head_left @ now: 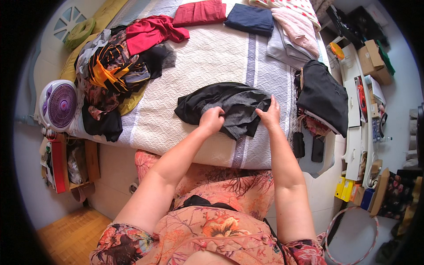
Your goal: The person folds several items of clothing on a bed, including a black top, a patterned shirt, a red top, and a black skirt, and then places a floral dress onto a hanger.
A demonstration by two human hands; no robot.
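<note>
Floral dress (221, 227) takes up the bottom of the view, and past it both hands are busy with a black cloth (238, 99) lying bunched near the front edge of the bed (198, 57), greyer side showing along the middle. Looks to me like the straightening-out bit of folding laundry: the left hand (213, 119) has its fingers curled in, seemingly pinching a bit of the grey, while the right hand (270, 115) is at the cloth's right end, thumb apart from the other fingers, which are stretched out and pretty much together. Can't tell how firmly that one grips. I'd say the next move calls for finding the edges and pulling them flat before making any crease, since it's too rumpled to fold neatly. Messy pile (117, 70) sits up left, folded stuff (249, 20) runs along the far side, and a black stack (324, 95) is off to the right. Storage-wise, the wooden shelf (93, 161) on the left holds something red (58, 168) and a clear bag (76, 165), contents unclear. White drawers (352, 97) line the right, with an open cardboard box (374, 62) beside them; no idea what's inside.
</note>
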